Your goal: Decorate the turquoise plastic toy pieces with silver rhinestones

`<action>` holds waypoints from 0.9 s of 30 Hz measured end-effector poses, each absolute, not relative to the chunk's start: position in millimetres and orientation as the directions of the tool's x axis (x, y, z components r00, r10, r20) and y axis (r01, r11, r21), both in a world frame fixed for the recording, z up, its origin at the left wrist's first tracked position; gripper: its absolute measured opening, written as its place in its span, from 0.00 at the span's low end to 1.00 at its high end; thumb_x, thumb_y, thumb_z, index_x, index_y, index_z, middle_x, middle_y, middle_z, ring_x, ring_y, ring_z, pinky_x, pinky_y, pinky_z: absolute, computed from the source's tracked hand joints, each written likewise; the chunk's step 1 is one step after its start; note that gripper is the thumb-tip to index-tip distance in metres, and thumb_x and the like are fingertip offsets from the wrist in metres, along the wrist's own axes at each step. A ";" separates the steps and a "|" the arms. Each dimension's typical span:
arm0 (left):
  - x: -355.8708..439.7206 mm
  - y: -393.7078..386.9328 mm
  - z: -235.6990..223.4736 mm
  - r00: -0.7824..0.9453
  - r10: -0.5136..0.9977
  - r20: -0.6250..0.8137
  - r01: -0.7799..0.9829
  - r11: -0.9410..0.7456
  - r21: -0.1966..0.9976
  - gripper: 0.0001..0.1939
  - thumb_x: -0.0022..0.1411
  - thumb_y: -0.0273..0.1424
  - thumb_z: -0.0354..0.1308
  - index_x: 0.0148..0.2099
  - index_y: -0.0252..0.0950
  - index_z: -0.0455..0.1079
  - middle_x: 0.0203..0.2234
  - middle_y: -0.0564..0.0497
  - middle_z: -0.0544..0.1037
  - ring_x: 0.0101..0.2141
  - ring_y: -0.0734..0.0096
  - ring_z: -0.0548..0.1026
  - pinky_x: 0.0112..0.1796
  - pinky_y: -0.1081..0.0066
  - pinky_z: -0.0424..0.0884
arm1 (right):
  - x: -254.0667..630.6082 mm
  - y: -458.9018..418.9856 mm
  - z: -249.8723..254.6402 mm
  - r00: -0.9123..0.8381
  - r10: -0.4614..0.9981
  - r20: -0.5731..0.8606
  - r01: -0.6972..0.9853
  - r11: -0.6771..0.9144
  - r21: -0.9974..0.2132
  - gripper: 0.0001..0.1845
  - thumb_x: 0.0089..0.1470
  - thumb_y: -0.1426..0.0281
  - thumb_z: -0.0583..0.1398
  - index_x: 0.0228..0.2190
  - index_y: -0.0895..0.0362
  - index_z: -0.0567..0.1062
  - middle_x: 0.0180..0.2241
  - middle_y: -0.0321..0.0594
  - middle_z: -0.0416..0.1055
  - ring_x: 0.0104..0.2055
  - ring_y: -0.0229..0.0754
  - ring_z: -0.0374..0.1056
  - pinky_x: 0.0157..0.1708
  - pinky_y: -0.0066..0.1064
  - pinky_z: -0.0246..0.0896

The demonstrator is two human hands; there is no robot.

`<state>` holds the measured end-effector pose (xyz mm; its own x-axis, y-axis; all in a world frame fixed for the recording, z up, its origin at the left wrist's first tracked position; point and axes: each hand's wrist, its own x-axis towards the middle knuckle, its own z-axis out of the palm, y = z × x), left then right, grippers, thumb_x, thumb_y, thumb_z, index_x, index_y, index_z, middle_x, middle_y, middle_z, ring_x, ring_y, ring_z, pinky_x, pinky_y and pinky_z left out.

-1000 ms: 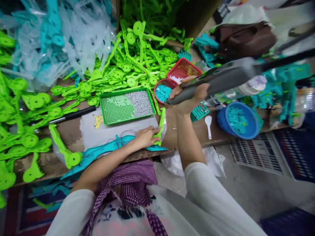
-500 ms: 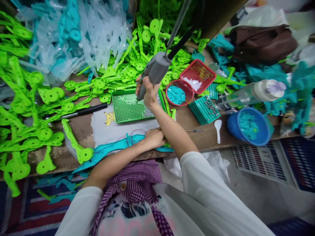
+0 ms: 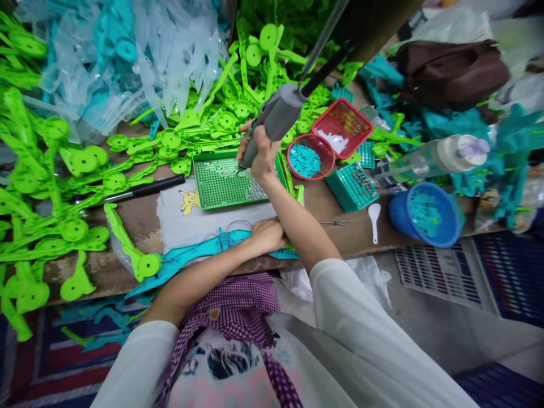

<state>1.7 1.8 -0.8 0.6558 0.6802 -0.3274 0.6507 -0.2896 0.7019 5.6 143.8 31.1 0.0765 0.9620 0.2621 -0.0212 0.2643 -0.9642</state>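
My right hand (image 3: pixel 262 154) is wrapped round a grey electric screwdriver (image 3: pixel 280 110), its tip pointing down over a green perforated tray (image 3: pixel 212 195). Small silver screws (image 3: pixel 257 190) are heaped in the tray's right part. Closer to my body, my left hand (image 3: pixel 268 233) lies closed on a long teal plastic part (image 3: pixel 191 253), partly covered by my right forearm, so its fingertips are hidden. Thin wires (image 3: pixel 238 224) loop up from the teal part. Under the tray is a pale cloth (image 3: pixel 172 224) with a yellow cartoon figure.
Bright green plastic parts (image 3: pixel 72 226) pile up left and behind. Right of the tray stand two red baskets (image 3: pixel 357 122), stacked teal trays (image 3: pixel 351 190), a white spoon (image 3: pixel 374 221), a blue bowl (image 3: pixel 402 218) and a bottle (image 3: pixel 442 158). A black-handled tool (image 3: pixel 161 186) lies left.
The screwdriver body leans slightly more to the right, with its tip still over the tray. My left hand stays on the teal part. The view has shifted slightly.
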 end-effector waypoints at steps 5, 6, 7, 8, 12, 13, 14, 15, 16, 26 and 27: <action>0.2 3.2 -5.0 0.684 0.672 -0.282 0.609 -0.314 0.728 0.21 0.67 0.39 0.51 0.59 0.41 0.66 0.51 0.47 0.74 0.50 0.58 0.75 0.47 0.65 0.71 | 44.3 119.4 77.0 0.192 0.926 0.326 -0.100 0.349 -0.932 0.34 0.40 0.31 0.54 0.27 0.50 0.68 0.15 0.27 0.56 0.13 0.34 0.57 0.14 0.30 0.55; 0.4 3.6 -6.8 0.684 0.674 -0.278 0.606 -0.313 0.731 0.22 0.67 0.40 0.51 0.61 0.42 0.64 0.51 0.48 0.73 0.50 0.59 0.75 0.47 0.65 0.71 | 59.3 107.4 83.7 0.197 0.921 0.337 -0.100 0.361 -0.927 0.34 0.38 0.31 0.55 0.26 0.49 0.67 0.14 0.26 0.54 0.12 0.35 0.56 0.12 0.30 0.54; 0.8 4.2 -8.7 0.677 0.681 -0.279 0.608 -0.304 0.734 0.24 0.67 0.41 0.52 0.62 0.43 0.62 0.51 0.48 0.73 0.50 0.59 0.74 0.47 0.64 0.71 | 75.3 93.0 88.0 0.194 0.916 0.351 -0.090 0.372 -0.924 0.34 0.37 0.31 0.56 0.25 0.49 0.67 0.13 0.25 0.54 0.11 0.35 0.55 0.11 0.30 0.54; 1.6 4.8 -10.4 0.666 0.690 -0.284 0.613 -0.289 0.735 0.25 0.66 0.42 0.53 0.63 0.43 0.61 0.51 0.48 0.73 0.51 0.59 0.73 0.47 0.64 0.70 | 91.2 76.9 89.6 0.196 0.910 0.365 -0.077 0.386 -0.919 0.34 0.36 0.31 0.57 0.24 0.49 0.66 0.13 0.25 0.54 0.11 0.35 0.55 0.10 0.30 0.53; 4.6 7.6 -11.5 0.652 0.688 -0.319 0.619 -0.239 0.748 0.25 0.64 0.41 0.58 0.60 0.42 0.64 0.50 0.49 0.74 0.50 0.59 0.73 0.47 0.64 0.69 | 136.3 14.4 76.6 0.279 0.902 0.329 0.008 0.340 -0.940 0.34 0.36 0.31 0.55 0.21 0.50 0.66 0.11 0.27 0.53 0.11 0.39 0.59 0.09 0.31 0.55; 5.0 8.1 -10.3 0.656 0.684 -0.318 0.614 -0.238 0.753 0.24 0.63 0.41 0.58 0.60 0.42 0.64 0.50 0.49 0.74 0.49 0.60 0.73 0.47 0.65 0.69 | 141.4 4.1 71.5 0.308 0.901 0.306 0.025 0.314 -0.949 0.34 0.36 0.31 0.54 0.22 0.50 0.66 0.11 0.28 0.53 0.12 0.41 0.61 0.10 0.31 0.56; 5.2 8.6 -8.8 0.661 0.681 -0.315 0.609 -0.243 0.755 0.23 0.64 0.40 0.58 0.60 0.42 0.65 0.49 0.49 0.74 0.48 0.61 0.73 0.47 0.65 0.69 | 144.7 -2.9 66.7 0.332 0.898 0.290 0.035 0.296 -0.955 0.35 0.36 0.31 0.54 0.22 0.50 0.66 0.11 0.28 0.53 0.13 0.42 0.63 0.11 0.32 0.58; 5.3 8.9 -7.2 0.665 0.679 -0.311 0.608 -0.249 0.754 0.23 0.64 0.39 0.58 0.59 0.41 0.66 0.48 0.48 0.75 0.47 0.61 0.74 0.47 0.65 0.68 | 146.9 -6.6 62.7 0.350 0.892 0.286 0.038 0.292 -0.956 0.35 0.35 0.31 0.54 0.22 0.50 0.66 0.11 0.28 0.53 0.14 0.43 0.63 0.11 0.32 0.58; 5.3 9.1 -5.7 0.668 0.677 -0.309 0.608 -0.257 0.751 0.22 0.64 0.39 0.58 0.59 0.41 0.66 0.48 0.48 0.75 0.46 0.61 0.74 0.47 0.65 0.68 | 148.6 -7.4 59.6 0.366 0.884 0.289 0.037 0.297 -0.954 0.34 0.34 0.31 0.54 0.22 0.50 0.66 0.11 0.28 0.53 0.14 0.42 0.63 0.11 0.32 0.59; 5.7 9.5 -5.8 0.663 0.683 -0.306 0.618 -0.270 0.738 0.24 0.63 0.40 0.59 0.60 0.42 0.67 0.48 0.48 0.76 0.48 0.58 0.74 0.47 0.63 0.68 | 158.7 16.0 42.6 0.327 0.906 0.268 -0.018 0.290 -0.957 0.34 0.36 0.33 0.57 0.25 0.51 0.69 0.12 0.29 0.57 0.14 0.38 0.63 0.12 0.28 0.54; 5.9 9.7 -5.5 0.655 0.691 -0.306 0.616 -0.254 0.745 0.25 0.62 0.39 0.60 0.60 0.42 0.67 0.48 0.48 0.76 0.48 0.58 0.74 0.47 0.63 0.68 | 158.6 16.4 40.2 0.324 0.908 0.265 -0.017 0.286 -0.958 0.33 0.36 0.34 0.58 0.25 0.51 0.69 0.13 0.29 0.58 0.14 0.38 0.63 0.13 0.28 0.54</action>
